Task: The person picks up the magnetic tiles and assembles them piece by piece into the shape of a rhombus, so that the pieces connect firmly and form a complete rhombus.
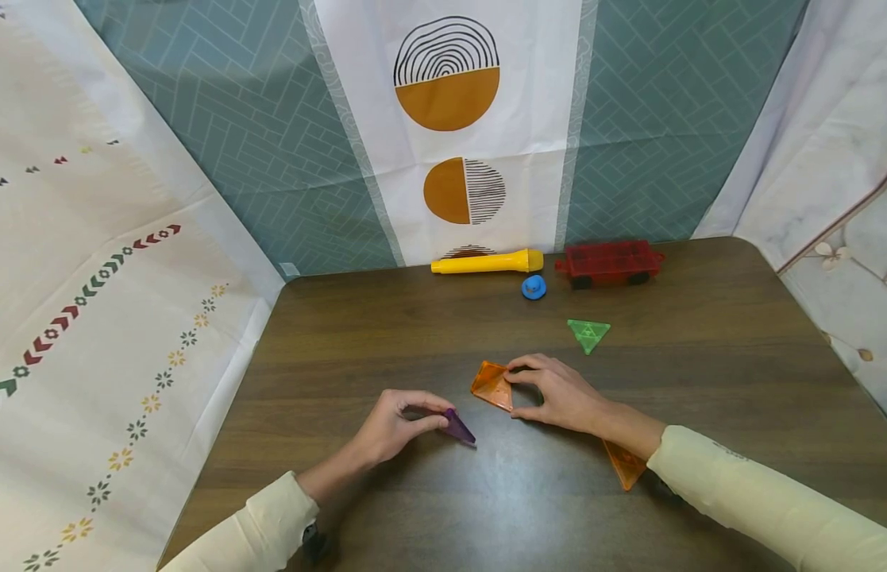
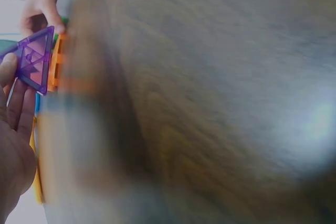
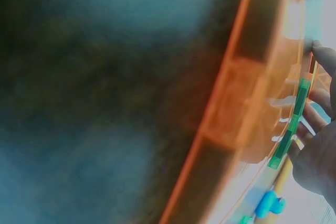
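Observation:
My left hand (image 1: 395,427) pinches a translucent purple triangular magnetic tile (image 1: 458,427) between thumb and fingers, tilted above the table. The left wrist view shows the tile's (image 2: 35,59) triangular frame, with the thumb on its near corner. Across from it, my right hand (image 1: 557,395) grips an orange translucent magnetic tile piece (image 1: 491,388), fingers at its upper edge and thumb at its lower corner. That piece shows two faces meeting at an angle. Under my right forearm lies another orange triangular tile (image 1: 624,463), partly hidden; a large orange edge (image 3: 236,103) fills the near right wrist view.
A green triangular tile (image 1: 588,334) lies beyond my right hand. Along the table's back edge are a yellow microphone-shaped stick (image 1: 486,262), a small blue hat-shaped piece (image 1: 534,287) and a red wheeled toy car base (image 1: 611,262). Cloth hangs behind and at both sides.

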The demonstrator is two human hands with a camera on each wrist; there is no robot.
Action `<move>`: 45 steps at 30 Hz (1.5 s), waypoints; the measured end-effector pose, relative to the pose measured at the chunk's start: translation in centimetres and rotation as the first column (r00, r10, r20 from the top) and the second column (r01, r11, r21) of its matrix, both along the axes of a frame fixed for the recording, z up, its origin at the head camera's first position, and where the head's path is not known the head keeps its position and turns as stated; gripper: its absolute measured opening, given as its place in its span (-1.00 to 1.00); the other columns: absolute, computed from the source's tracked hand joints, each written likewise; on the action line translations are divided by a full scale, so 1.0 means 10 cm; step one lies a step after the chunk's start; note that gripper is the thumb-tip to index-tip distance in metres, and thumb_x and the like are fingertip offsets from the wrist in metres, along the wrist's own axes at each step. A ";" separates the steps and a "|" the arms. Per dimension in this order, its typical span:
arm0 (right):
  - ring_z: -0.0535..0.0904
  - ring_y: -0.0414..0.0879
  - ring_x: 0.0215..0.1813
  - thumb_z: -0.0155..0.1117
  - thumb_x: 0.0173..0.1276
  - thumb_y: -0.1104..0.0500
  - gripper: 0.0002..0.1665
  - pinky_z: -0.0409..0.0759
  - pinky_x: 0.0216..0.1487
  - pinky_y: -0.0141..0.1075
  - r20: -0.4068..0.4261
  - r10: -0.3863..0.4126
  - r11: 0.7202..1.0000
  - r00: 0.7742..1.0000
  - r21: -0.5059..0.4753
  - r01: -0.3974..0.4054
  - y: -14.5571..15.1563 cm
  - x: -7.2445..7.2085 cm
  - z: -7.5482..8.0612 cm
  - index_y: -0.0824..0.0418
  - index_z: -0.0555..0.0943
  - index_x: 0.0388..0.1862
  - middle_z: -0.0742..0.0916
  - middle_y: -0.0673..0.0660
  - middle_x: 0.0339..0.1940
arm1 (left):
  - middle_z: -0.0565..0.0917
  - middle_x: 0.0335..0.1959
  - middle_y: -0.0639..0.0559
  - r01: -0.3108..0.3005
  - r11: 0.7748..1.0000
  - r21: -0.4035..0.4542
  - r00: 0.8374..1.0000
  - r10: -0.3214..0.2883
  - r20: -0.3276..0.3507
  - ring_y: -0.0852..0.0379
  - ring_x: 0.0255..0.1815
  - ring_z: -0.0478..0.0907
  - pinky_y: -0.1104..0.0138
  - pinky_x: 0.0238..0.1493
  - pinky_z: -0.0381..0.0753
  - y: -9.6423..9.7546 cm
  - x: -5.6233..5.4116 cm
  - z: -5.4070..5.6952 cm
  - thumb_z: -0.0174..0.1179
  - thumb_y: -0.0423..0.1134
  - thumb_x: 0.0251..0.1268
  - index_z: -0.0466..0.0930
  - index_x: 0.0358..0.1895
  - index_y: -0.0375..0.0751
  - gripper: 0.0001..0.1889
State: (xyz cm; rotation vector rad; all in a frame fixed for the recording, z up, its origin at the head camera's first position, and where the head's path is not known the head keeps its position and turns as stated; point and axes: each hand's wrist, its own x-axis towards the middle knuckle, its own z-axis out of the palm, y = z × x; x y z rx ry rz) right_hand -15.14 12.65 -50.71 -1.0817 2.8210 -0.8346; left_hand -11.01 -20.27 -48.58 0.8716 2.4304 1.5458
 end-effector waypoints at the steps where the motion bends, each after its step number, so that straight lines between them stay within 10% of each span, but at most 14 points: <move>1: 0.58 0.08 0.34 0.67 0.25 -0.11 -0.29 0.58 0.34 0.12 -0.001 0.000 1.000 1.000 0.002 0.000 0.00 0.00 0.00 0.17 0.74 0.31 0.64 0.07 0.36 | 0.84 -0.09 0.18 -0.006 1.000 -0.003 1.000 0.006 0.006 0.11 -0.08 0.79 0.20 0.03 0.77 0.02 -0.02 0.02 0.48 -0.32 0.33 0.87 0.01 0.03 -0.76; 19: 0.58 0.11 0.35 0.66 0.26 -0.12 -0.29 0.56 0.35 0.17 0.002 0.007 1.000 1.000 0.012 -0.007 0.00 -0.02 0.01 0.20 0.74 0.30 0.65 0.11 0.36 | 0.83 -0.07 0.24 0.019 0.999 -0.029 0.998 -0.020 -0.054 0.21 -0.02 0.77 0.26 0.11 0.73 0.41 -0.28 -0.02 0.46 -0.30 0.36 0.85 0.01 0.01 -0.78; 45: 0.57 0.11 0.37 0.68 0.25 -0.11 -0.28 0.56 0.36 0.14 0.015 0.003 1.000 1.000 0.002 -0.003 0.01 -0.01 0.02 0.19 0.73 0.30 0.65 0.11 0.36 | 0.83 0.00 0.15 -0.001 1.000 -0.020 0.980 -0.003 -0.198 0.20 0.08 0.76 0.30 0.10 0.73 0.58 -0.31 -0.17 0.44 -0.31 0.39 0.83 0.05 -0.09 -0.78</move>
